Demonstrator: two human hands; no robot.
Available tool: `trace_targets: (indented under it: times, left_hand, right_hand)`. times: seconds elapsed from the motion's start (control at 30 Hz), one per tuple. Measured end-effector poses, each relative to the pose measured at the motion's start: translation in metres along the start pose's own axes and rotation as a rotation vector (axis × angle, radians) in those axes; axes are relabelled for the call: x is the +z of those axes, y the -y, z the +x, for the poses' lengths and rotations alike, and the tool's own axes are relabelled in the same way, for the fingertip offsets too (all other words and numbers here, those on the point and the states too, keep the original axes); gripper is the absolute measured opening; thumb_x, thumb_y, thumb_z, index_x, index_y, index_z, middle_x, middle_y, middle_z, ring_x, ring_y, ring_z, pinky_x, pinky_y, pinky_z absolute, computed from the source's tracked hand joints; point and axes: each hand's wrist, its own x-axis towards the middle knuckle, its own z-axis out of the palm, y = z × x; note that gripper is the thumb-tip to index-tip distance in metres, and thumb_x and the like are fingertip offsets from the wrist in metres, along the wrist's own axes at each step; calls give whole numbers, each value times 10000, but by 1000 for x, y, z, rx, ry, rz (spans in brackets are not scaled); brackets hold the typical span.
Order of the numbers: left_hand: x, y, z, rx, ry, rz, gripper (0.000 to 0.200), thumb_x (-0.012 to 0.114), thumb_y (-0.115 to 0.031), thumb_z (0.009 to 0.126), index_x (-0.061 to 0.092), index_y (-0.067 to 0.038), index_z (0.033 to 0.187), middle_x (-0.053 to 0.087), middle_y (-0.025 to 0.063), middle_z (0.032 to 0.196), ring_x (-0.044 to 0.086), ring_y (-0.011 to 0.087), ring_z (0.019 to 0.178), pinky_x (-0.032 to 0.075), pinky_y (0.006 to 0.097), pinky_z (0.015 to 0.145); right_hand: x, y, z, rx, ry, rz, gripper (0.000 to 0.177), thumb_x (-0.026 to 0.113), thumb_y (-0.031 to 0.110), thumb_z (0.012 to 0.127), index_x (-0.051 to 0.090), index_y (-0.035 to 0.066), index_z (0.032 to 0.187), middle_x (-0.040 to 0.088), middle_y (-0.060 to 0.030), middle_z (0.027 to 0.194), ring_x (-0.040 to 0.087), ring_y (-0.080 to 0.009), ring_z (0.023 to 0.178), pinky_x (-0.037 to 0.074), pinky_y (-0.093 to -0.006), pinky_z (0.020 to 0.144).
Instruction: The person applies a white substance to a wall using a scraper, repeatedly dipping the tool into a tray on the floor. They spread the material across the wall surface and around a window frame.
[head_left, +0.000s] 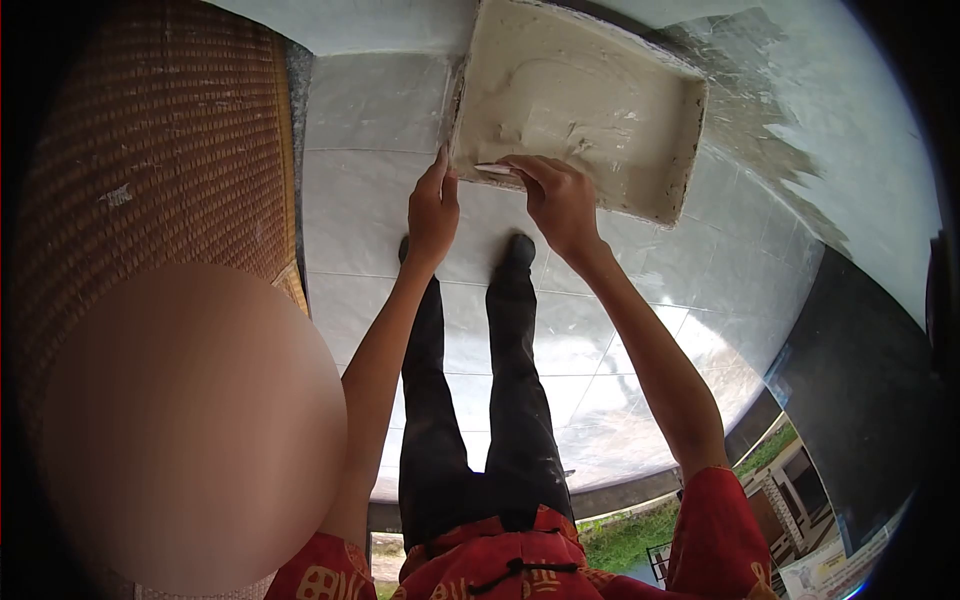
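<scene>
A square tile [600, 110] coated with pale wet mortar is tilted up in front of me. My left hand [432, 212] grips its lower left corner. At the tile's lower edge, my right hand [560, 200] presses a small flat scraper [495, 169] into the mortar. My legs in black trousers [515, 390] run down to black shoes [518, 246] just below both hands.
I stand on glossy white floor tiles [360, 200]. A brown woven surface [150, 150] fills the left. A blurred round shape [190, 430] is at the lower left, perhaps another person's head. A dark slab [860, 380] lies right, and grass and buildings [760, 510] show at the lower right.
</scene>
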Motion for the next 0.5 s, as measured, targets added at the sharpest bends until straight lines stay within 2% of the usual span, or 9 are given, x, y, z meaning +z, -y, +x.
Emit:
trace_targets:
  times: [0.13, 0.27, 0.33, 0.5]
  left_hand:
    - [0, -1, 0, -24, 1, -9, 428, 482, -180, 1027, 489, -16, 1422, 614, 240, 1291, 588, 362, 1204, 452, 401, 1019]
    - [1, 2, 0, -18, -10, -56, 425, 486, -176, 1024, 494, -12, 1416, 618, 241, 1281, 594, 362, 1190, 453, 401, 1012]
    - [1, 1, 0, -22, -8, -51, 426, 487, -176, 1024, 494, -12, 1417, 618, 241, 1281, 595, 363, 1188, 455, 401, 1008]
    - [-1, -2, -1, -39, 4, -44, 429, 486, -183, 1025, 491, -16, 1420, 621, 241, 1276, 591, 363, 1189, 453, 405, 1010]
  right_hand:
    - [1, -1, 0, 54, -11, 32, 158, 672, 75, 870, 752, 136, 992, 741, -87, 885, 705, -267, 736, 538, -380, 639]
    - [-4, -1, 7, 77, 10, 24, 162, 673, 97, 872, 755, 141, 1005, 733, -110, 854, 701, -277, 697, 537, -375, 626]
    - [-13, 5, 16, 147, 115, 6, 200, 689, 71, 861, 747, 101, 1050, 738, -124, 910, 721, -288, 756, 556, -364, 677]
    - [-27, -6, 39, 181, 226, 32, 209, 673, 85, 877, 735, 88, 1076, 735, -145, 922, 717, -283, 789, 545, -364, 738]
